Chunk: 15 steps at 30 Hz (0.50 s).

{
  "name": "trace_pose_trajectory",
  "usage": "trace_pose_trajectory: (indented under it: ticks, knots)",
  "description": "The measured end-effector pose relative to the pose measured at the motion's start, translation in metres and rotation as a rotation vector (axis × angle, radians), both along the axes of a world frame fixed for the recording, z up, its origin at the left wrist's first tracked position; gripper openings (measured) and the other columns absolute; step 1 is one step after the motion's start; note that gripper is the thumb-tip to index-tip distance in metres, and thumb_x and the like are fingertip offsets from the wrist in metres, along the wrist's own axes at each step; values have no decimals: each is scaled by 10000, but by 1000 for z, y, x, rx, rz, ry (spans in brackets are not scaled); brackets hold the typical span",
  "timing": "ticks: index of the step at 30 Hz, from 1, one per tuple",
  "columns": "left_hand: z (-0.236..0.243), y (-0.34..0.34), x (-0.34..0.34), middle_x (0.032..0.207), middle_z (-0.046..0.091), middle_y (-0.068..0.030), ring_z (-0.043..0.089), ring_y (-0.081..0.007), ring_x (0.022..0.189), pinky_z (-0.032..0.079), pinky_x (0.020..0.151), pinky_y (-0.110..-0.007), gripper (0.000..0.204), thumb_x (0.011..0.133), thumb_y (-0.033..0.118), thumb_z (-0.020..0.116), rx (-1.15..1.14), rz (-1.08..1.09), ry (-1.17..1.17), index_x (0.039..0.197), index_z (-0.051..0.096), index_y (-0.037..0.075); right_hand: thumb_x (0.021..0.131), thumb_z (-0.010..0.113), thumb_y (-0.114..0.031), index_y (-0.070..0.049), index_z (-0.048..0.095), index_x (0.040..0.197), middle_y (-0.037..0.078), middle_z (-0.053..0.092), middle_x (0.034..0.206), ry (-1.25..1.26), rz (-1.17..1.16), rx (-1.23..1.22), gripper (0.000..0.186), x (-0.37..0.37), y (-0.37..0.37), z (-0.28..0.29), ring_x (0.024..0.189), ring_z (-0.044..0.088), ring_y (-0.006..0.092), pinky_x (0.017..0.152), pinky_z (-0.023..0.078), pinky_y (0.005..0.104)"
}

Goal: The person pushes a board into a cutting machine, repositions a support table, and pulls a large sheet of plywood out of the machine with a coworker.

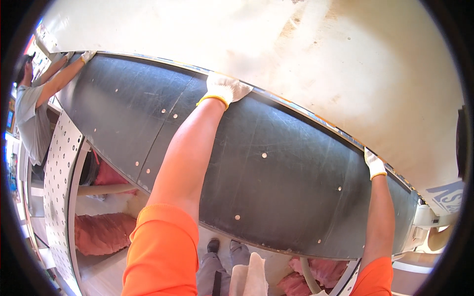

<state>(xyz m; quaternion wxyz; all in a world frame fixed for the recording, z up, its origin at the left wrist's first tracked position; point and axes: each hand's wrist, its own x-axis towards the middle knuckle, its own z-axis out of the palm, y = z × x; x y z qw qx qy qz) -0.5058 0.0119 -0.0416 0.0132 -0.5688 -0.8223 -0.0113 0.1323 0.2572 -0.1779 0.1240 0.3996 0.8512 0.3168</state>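
A large, pale board [276, 39] with brownish smudges fills the far side, and its long near edge runs slantwise above a dark tabletop [291, 192]. My left hand [225, 89], in a white knit glove with a yellow cuff, is closed at that edge near the middle. Farther right, my right hand [374, 164], gloved alike, grips the same edge. The fingertips of both hands are partly hidden. Both my arms reach forward across the dark surface, which has several round metal fasteners set in it.
At the far left a co-worker [34, 108] in a grey shirt has gloved hands on the same edge. A white perforated panel [61, 153] stands below left. Reddish bundles [103, 233] lie under the tabletop. White machine parts [425, 215] stand at the right end.
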Motion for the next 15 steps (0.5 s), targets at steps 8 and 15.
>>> trace_pose_trajectory:
  ticks: [8,15]
  knots:
    - [-43,-33,-43,1497,613,-102,560,-313,1384,449,1132,-441,590,940,539,600,246,69,163,1386,651,157,1027,568,-536,-118,481,1584,151,453,1665,342,-194,-151,702,-71,-19,-28,1529,409,355,1252,346,497]
    - [30,-174,-13,1354,667,-214,577,-383,1280,431,1106,-503,556,961,504,657,581,-102,-99,1210,701,9,1031,561,-511,-79,632,1445,138,616,1533,575,137,-127,603,57,58,-28,1431,535,366,1214,410,512]
